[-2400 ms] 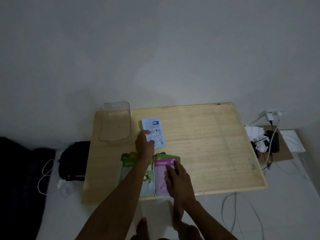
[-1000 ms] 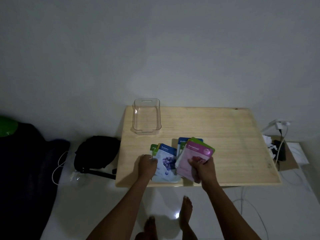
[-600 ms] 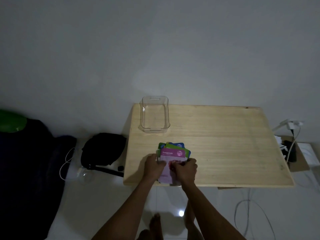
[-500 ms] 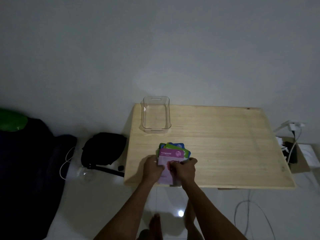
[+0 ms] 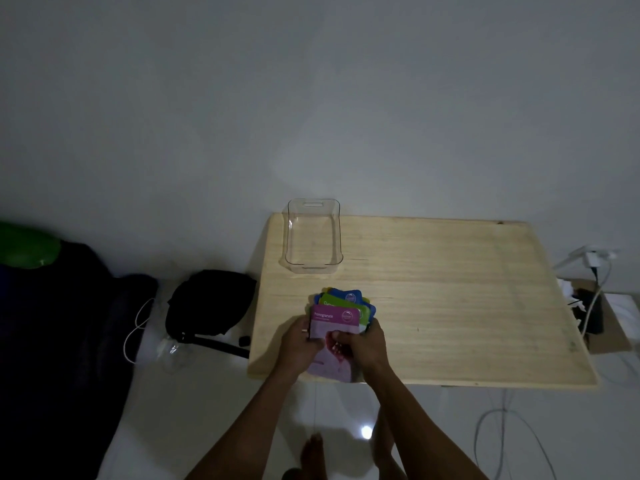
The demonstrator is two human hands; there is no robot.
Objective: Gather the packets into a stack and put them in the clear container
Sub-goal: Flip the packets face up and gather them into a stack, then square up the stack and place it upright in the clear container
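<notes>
While I am watching through the head camera, both hands are holding the packets (image 5: 335, 323) together near the front edge of the table (image 5: 450, 306). My left hand (image 5: 300, 348) is gripping the left side of the stack, and my right hand (image 5: 366, 344) is closing on the right side, with its fingers lying over the top packet. A pink packet is lying on top (I can read the word "Pomegranate" on it), and green and blue corners are sticking out behind it, so the stack is fanning a little and is not yet even. Its lower edge is reaching past the front edge of the table. The container (image 5: 313, 237) is standing empty at the far left corner of the table, well apart from the stack, with its long side pointing away from me. A black bag (image 5: 207, 301) is lying on the floor just beside the left edge of the table, and a white cable (image 5: 136, 327) is curling near it. To the right, a charger (image 5: 594, 259) is sitting with cables.
</notes>
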